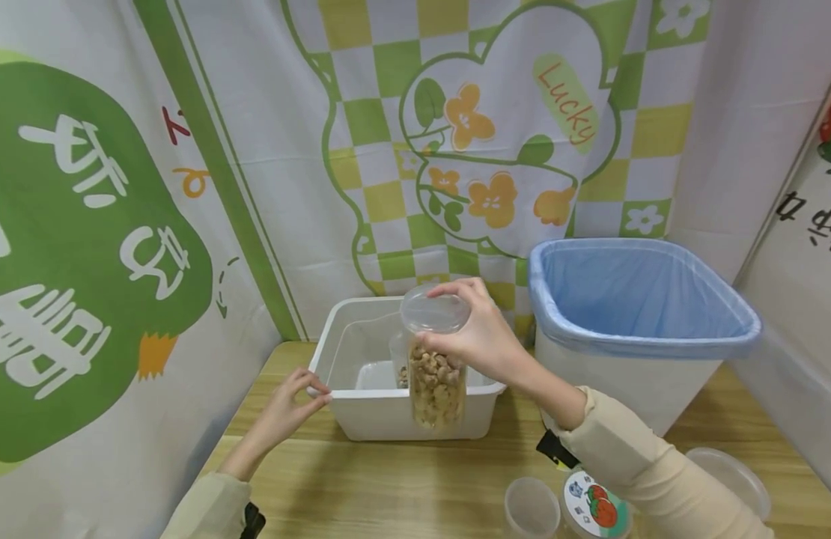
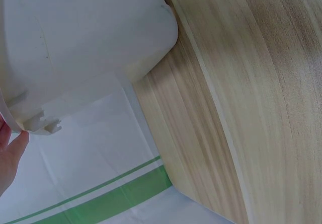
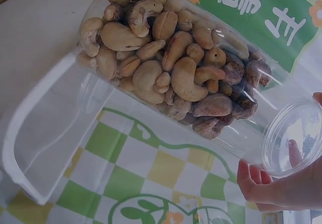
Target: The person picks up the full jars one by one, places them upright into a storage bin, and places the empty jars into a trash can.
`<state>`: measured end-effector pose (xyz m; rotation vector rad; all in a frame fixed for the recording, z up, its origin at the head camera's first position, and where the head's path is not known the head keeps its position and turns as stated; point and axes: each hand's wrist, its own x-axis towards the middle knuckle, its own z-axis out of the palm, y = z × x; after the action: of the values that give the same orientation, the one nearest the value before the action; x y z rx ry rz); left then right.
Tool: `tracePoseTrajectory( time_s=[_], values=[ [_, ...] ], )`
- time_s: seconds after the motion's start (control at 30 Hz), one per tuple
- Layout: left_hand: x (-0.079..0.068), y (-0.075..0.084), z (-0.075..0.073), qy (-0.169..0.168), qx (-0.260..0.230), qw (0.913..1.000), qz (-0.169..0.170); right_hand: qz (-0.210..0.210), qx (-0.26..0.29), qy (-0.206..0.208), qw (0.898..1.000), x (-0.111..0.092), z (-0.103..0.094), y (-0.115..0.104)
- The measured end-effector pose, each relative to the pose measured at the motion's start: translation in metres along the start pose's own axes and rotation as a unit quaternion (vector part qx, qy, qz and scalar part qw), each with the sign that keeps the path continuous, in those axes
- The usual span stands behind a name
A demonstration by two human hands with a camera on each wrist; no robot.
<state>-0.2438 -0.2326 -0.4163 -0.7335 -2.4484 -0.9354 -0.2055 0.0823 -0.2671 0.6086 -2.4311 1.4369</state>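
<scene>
My right hand (image 1: pixel 479 326) grips a clear plastic jar (image 1: pixel 437 385) near its lid, thumb and fingers on opposite sides. Cashews and darker nuts fill much of the jar, as the right wrist view shows close up (image 3: pixel 166 63). It is held upright at the front wall of a white plastic basin (image 1: pixel 361 412), overlapping that wall in the head view. At the basin's front left corner, my left hand (image 1: pixel 290 400) pinches the rim between thumb and fingers. Partly hidden behind the jar, another clear container (image 1: pixel 398 352) with nuts stands inside the basin.
A white bin with a blue liner (image 1: pixel 658 346) stands right of the basin. Near the front right of the wooden table (image 1: pixel 361 486) are a small clear container (image 1: pixel 532 507), a jar with a strawberry-like sticker (image 1: pixel 596 505) and a clear lidded container (image 1: pixel 728 479). Printed cloth hangs behind.
</scene>
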Motion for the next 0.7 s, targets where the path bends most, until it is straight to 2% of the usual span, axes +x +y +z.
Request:
tracePoseTrajectory(
  time_s=[0.27, 0.7],
  values=[
    [0.0, -0.001, 0.0, 0.0, -0.005, 1.0, -0.004, -0.001, -0.01, 0.008, 1.0, 0.017, -0.015, -0.004],
    [0.0, 0.0, 0.0, -0.006, 0.0, 1.0, -0.005, 0.041, -0.033, 0.019, 0.998, 0.041, -0.024, 0.009]
  ],
)
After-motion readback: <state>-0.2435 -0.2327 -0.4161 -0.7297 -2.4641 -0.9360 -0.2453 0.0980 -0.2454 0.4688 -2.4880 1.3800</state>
